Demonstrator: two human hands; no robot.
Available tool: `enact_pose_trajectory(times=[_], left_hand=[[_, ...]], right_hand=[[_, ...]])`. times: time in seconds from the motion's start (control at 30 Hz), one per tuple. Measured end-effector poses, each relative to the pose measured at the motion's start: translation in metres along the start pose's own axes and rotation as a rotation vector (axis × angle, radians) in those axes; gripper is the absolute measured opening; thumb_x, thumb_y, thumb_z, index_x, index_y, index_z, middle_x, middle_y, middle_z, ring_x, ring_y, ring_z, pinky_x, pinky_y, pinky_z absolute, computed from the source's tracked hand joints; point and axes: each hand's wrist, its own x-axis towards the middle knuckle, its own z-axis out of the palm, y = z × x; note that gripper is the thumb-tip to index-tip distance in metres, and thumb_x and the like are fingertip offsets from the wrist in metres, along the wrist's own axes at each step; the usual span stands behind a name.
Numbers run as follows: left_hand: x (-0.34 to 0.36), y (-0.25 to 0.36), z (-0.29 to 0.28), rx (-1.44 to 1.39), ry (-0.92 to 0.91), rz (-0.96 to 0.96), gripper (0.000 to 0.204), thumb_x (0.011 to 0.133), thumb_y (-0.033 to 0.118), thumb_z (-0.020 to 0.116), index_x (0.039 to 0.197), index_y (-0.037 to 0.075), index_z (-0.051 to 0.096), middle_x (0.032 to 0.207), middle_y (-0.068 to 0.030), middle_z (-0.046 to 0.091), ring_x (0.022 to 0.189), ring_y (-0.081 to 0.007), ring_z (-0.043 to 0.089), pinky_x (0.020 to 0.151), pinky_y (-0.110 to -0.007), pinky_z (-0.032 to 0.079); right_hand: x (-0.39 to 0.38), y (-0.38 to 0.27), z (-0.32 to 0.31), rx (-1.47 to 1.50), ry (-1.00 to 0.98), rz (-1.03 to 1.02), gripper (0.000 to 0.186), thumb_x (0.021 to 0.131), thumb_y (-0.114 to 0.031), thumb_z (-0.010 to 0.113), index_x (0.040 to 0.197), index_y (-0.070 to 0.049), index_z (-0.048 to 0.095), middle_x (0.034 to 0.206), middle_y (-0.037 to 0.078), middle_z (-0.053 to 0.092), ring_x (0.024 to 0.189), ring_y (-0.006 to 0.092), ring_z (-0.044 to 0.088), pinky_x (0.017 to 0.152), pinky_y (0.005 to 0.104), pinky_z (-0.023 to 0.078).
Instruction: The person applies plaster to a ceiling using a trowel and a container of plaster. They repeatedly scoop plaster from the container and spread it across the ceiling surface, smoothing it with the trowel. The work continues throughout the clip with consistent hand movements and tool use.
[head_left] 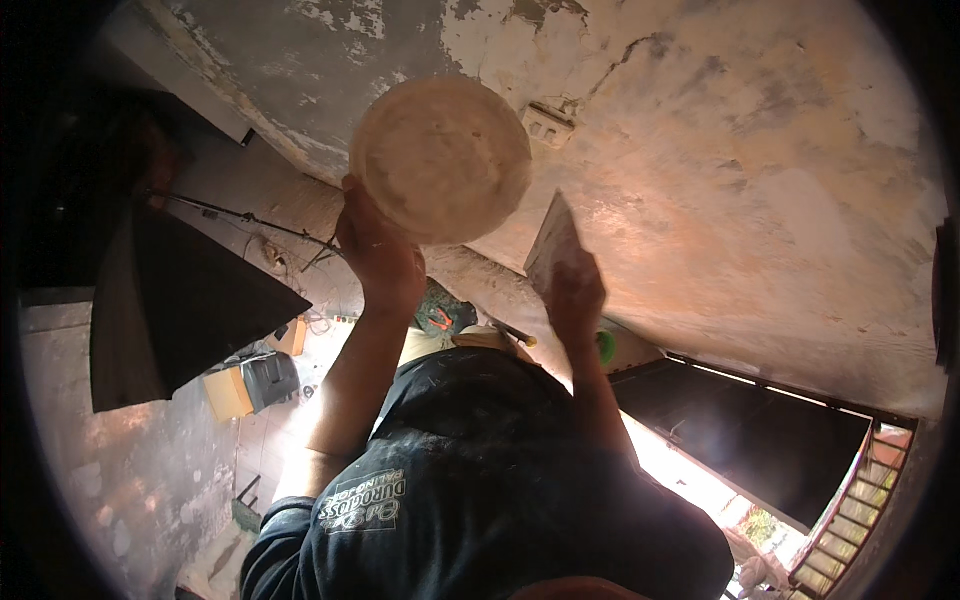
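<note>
Fingers closed, left hand [385, 258] grips disc [445, 160], right hand [577, 292] blade [553, 235], near a wall fitting [549, 124].

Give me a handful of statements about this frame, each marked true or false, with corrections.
1. The left hand holds a round, pale item. True.
2. The right hand holds a flat, blade-like tool. True.
3. The tool overlaps the round item in the picture. False: a gap shows between them.
4. The dark umbrella-shaped thing is at the picture's right. False: it is at the left.
5. The wall looks patchy. True.
6. The person's top is bright white. False: it is dark.
</note>
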Motion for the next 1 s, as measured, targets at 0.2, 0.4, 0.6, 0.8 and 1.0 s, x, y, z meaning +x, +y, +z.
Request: enact_pose_trajectory(times=[0.2, 0.4, 0.6, 0.8, 1.0], left_hand=[[-0.005, -0.045, -0.050, 0.228, -0.085, 0.237, 0.061, 0.114, 0.047, 0.046, 0.145, -0.005, 0.054, 0.139, -0.0177, 0.062, 0.128, -0.0258, 0.063, 0.108, -0.040, 0.053], [-0.055, -0.048, -0.020, -0.062, -0.031, -0.042, 0.059, 0.116, 0.044, 0.043, 0.145, -0.007, 0.052, 0.138, -0.0187, 0.063, 0.127, -0.0258, 0.064, 0.108, -0.039, 0.053], [-0.064, -0.047, -0.014, -0.129, -0.041, -0.025, 0.059, 0.117, 0.045, 0.041, 0.143, -0.007, 0.053, 0.132, -0.0174, 0.065, 0.123, -0.0243, 0.065, 0.106, -0.037, 0.053], [-0.069, -0.041, -0.008, -0.087, -0.019, -0.021, 0.060, 0.113, 0.049, 0.050, 0.143, -0.002, 0.052, 0.135, -0.0154, 0.064, 0.125, -0.0230, 0.067, 0.100, -0.036, 0.058], [-0.074, -0.033, 0.000, -0.058, 0.043, -0.079, 0.064, 0.110, 0.055, 0.055, 0.144, 0.000, 0.053, 0.138, -0.0132, 0.062, 0.125, -0.0213, 0.064, 0.100, -0.035, 0.054]], right_hand=[[0.068, -0.033, -0.085, 0.922, 0.175, 0.443, 0.030, 0.096, 0.001, 0.067, 0.126, 0.001, 0.065, 0.114, 0.009, 0.070, 0.103, 0.0170, 0.068, 0.085, 0.0320, 0.055], [0.090, -0.037, -0.087, 0.403, 0.422, 0.013, 0.039, 0.094, -0.004, 0.071, 0.131, 0.007, 0.064, 0.125, 0.016, 0.069, 0.110, 0.0240, 0.067, 0.092, 0.0391, 0.054], [0.074, -0.041, -0.079, 0.174, 0.407, -0.330, 0.031, 0.098, -0.007, 0.070, 0.125, 0.008, 0.067, 0.113, 0.024, 0.072, 0.097, 0.0401, 0.070, 0.081, 0.0463, 0.055], [0.057, -0.041, -0.052, 0.131, 0.310, -0.481, 0.017, 0.097, 0.001, 0.070, 0.113, 0.004, 0.066, 0.107, 0.023, 0.070, 0.093, 0.0394, 0.070, 0.075, 0.0485, 0.056], [0.051, -0.041, -0.016, 0.269, 0.252, -0.670, 0.032, 0.101, 0.003, 0.062, 0.131, 0.000, 0.054, 0.116, 0.025, 0.066, 0.101, 0.0378, 0.069, 0.081, 0.0456, 0.058]])
